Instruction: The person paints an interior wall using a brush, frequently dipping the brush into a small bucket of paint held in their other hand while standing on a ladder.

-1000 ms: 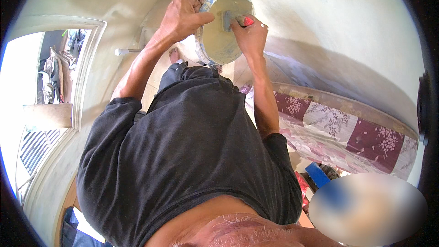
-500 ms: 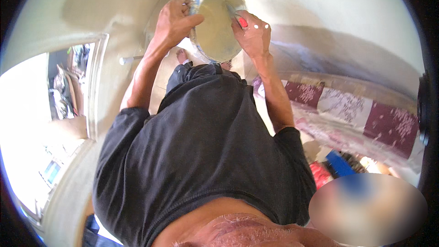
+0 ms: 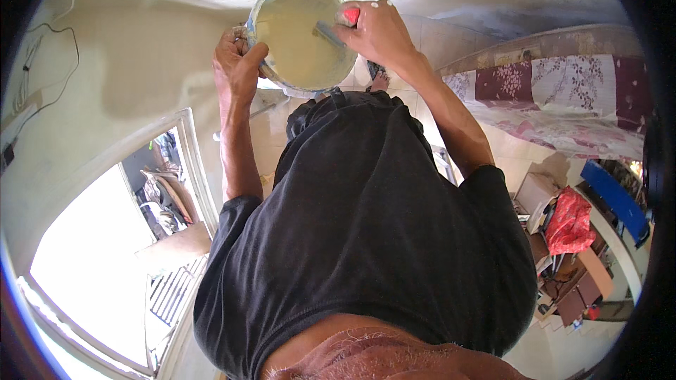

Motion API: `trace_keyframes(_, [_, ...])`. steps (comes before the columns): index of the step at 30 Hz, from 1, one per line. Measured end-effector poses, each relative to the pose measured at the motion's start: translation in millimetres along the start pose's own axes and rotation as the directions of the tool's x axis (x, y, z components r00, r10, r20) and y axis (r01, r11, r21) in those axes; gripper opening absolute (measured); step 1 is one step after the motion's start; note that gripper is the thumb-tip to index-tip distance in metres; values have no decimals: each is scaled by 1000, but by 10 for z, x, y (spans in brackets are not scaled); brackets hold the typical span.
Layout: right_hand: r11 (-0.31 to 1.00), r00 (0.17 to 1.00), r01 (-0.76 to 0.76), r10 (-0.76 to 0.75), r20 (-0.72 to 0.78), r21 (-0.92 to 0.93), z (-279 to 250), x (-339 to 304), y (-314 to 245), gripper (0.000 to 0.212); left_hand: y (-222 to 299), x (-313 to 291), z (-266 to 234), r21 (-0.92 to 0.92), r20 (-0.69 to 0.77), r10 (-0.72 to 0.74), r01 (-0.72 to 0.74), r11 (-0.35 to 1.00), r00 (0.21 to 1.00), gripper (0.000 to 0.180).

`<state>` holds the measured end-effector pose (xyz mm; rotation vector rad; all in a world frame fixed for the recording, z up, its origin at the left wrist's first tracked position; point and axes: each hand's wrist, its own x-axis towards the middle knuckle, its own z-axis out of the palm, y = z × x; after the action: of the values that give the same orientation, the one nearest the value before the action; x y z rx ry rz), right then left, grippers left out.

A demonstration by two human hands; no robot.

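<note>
A round bucket (image 3: 254, 10) with a smeared rim hangs tilted in front of my body. Inside it is a smooth, cream-yellow paste (image 3: 296, 39). At the bucket's left side, my left hand (image 3: 239, 67) is closed on the rim, thumb toward the opening. My right hand (image 3: 384, 36) is wrapped round a red-handled putty knife (image 3: 329, 33), at the bucket's right side. The grey blade reaches into the bucket, at the paste. Pale spots of paste mark my right knuckles, and most of the handle is hidden in my palm.
Plastered walls (image 3: 151, 49) stand ahead and to the left, with a dark cable (image 3: 74, 63) hanging there. A bright open doorway (image 3: 91, 218) is at the left. To the right lies a bed or bench with patterned cloth (image 3: 574, 81); behind it are a red cloth (image 3: 569, 222) and piled household things.
The bucket and both hands have shifted left in the picture as the view turned. The putty knife's blade now points more to the upper left inside the bucket. Both holds stay the same.
</note>
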<state>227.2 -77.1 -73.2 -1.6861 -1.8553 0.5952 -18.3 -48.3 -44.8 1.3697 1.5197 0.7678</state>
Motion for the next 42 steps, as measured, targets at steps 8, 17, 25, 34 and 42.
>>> trace_keyframes(8, [972, 960, 197, -218, -175, -127, -163, -8, -40, 19, -55, 6, 7, -54, -4, 19, -19, 998, 1000, 22])
trace_keyframes(17, [999, 994, 16, -21, 103, 45, 49, -93, 62, 28, 11, 27, 65, -69, 8, -30, 30, 997, 1000, 20])
trace_keyframes(25, [997, 987, 31, -19, -160, 71, 65, 33, 229, 22, 37, -61, 55, -44, 16, -33, 33, 998, 999, 20])
trace_keyframes(34, [988, 994, -85, 75, 79, 132, 47, -90, 149, 25, -45, -22, 82, -37, 2, -21, 21, 999, 1000, 27])
trace_keyframes(42, [997, 998, -69, 68, -9, -29, -20, 9, 349, 28, 22, -40, 70, 11, 64, 19, -20, 1000, 998, 28])
